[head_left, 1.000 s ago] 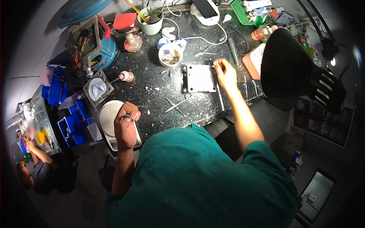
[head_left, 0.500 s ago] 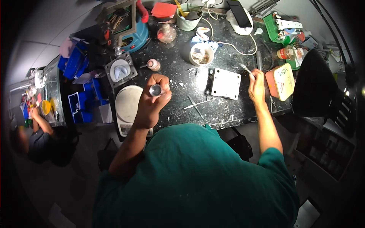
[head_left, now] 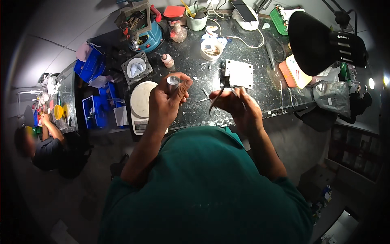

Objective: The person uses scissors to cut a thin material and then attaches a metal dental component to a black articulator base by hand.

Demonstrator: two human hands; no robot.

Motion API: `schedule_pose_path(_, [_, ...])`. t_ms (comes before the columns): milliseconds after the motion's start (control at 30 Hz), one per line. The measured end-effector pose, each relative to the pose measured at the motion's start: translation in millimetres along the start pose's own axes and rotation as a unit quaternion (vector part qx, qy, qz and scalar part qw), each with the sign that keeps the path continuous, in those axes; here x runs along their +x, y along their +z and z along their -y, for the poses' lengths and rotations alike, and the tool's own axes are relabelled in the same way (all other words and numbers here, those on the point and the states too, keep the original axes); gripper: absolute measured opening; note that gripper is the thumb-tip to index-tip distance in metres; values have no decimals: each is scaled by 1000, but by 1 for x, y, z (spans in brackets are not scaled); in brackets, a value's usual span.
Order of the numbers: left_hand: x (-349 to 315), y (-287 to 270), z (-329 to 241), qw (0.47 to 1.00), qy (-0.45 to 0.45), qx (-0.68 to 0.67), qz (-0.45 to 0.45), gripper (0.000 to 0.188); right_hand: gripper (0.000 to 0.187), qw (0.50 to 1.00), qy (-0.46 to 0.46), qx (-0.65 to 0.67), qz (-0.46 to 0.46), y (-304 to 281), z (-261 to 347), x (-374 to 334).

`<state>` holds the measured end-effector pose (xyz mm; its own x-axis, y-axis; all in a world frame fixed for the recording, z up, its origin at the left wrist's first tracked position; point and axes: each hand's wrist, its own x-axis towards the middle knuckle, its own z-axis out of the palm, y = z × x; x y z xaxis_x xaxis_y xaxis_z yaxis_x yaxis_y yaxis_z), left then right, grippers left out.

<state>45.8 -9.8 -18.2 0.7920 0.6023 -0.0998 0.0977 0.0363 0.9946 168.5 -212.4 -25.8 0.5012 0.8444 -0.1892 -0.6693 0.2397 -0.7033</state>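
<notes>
My left hand (head_left: 165,101) is closed around a small metal cylinder (head_left: 173,80), with its pale round end facing up. Over the front edge of the bench, my right hand (head_left: 243,107) holds dark pliers (head_left: 227,86) with spread, curved handles; the jaws point away from me. They overlap the left edge of a square white plate (head_left: 240,75) with holes at its corners. Between my hands, slim crossed metal tools (head_left: 205,94) lie on the black bench. Left of my left hand sits a scale with a round pan (head_left: 142,99).
A white cup (head_left: 211,49), a pink-capped bottle (head_left: 167,61) and a glass flask (head_left: 178,32) stand farther back. A black lamp (head_left: 310,42) hangs over the right side, near an orange-sided box (head_left: 293,72). Blue bins (head_left: 93,107) are at left, where another person (head_left: 48,148) works.
My right hand has come left and nearer, from beside the box to below the white plate; the pliers' handles now show. My left hand keeps the cylinder. The whole view has shifted.
</notes>
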Motion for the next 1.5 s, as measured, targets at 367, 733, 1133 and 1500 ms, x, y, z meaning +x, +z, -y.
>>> schedule_pose_path(367, [-26,-6,10,969,216,118,-34,14,46,971,236,20,38,64,8,-8])
schedule_pose_path(733, [-39,-4,-4,944,256,197,-71,16,45,952,290,73,62,65,5,-16])
schedule_pose_path(1133, [-35,-3,-5,933,281,219,-56,16,35,961,267,70,24,60,-1,-27])
schedule_pose_path(1500, [-37,-2,-10,933,282,217,-49,16,46,969,248,-18,1,69,9,-22])
